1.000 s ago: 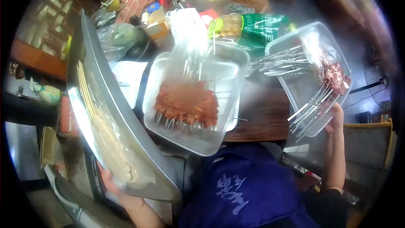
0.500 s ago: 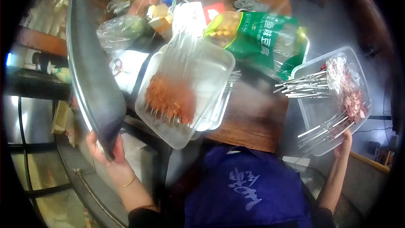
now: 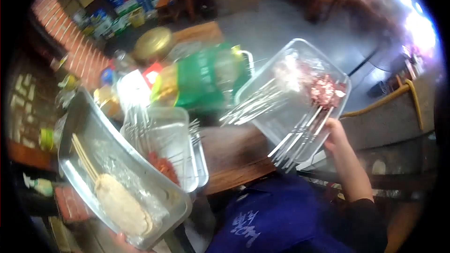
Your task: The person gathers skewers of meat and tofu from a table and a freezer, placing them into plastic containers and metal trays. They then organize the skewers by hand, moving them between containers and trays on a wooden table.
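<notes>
My left hand (image 3: 124, 242) shows only in part at the lower end of a deep metal tray (image 3: 176, 206), its fingers against the rim. In that tray lie flat pale pieces on sticks (image 3: 119, 204) and crumpled clear plastic. My right hand (image 3: 333, 135) grips the lower right edge of a clear plastic tray (image 3: 276, 129), which is tilted. Skewers of red meat (image 3: 326, 91) rest in this tray, partly under clear wrap, with metal sticks poking out. Another clear tray (image 3: 185, 133) with orange-red skewers (image 3: 164, 166) is partly hidden behind the metal tray.
A green food bag (image 3: 199, 77) and a round brass-coloured vessel (image 3: 154, 43) are on the wooden table (image 3: 234, 178). A brick wall (image 3: 65, 28) stands at the left, with tables farther back. A chair with a wooden rim (image 3: 415, 103) is at the right.
The view has turned rightward. The metal tray has tipped from nearly edge-on, showing its inside. The tray in my right hand appears nearer the middle.
</notes>
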`<action>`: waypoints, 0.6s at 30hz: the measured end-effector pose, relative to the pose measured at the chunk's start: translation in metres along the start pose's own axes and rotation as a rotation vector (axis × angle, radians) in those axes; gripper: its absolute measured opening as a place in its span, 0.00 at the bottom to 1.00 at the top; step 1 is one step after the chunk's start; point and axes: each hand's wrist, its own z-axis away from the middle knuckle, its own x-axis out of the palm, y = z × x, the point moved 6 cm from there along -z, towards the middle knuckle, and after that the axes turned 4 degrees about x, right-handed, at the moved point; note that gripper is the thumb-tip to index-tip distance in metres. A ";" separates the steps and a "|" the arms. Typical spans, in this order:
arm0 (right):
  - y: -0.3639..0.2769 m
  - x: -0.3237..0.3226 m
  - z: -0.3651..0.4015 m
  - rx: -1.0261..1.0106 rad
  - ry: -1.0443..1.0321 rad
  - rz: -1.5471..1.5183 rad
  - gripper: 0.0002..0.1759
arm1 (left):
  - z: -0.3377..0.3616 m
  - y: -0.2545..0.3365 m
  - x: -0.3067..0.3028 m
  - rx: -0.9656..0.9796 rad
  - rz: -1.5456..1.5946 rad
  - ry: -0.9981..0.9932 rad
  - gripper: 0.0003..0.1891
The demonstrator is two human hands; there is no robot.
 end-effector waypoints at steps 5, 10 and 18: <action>-0.001 0.007 -0.017 -0.065 -0.044 -0.010 0.13 | 0.021 -0.001 -0.021 0.295 -0.487 0.095 0.19; -0.025 0.002 -0.077 -0.015 -0.093 0.008 0.13 | 0.061 -0.013 -0.020 0.408 -0.526 0.226 0.16; -0.067 -0.043 -0.175 0.087 -0.223 0.070 0.18 | 0.103 -0.059 0.157 0.061 -0.048 0.240 0.27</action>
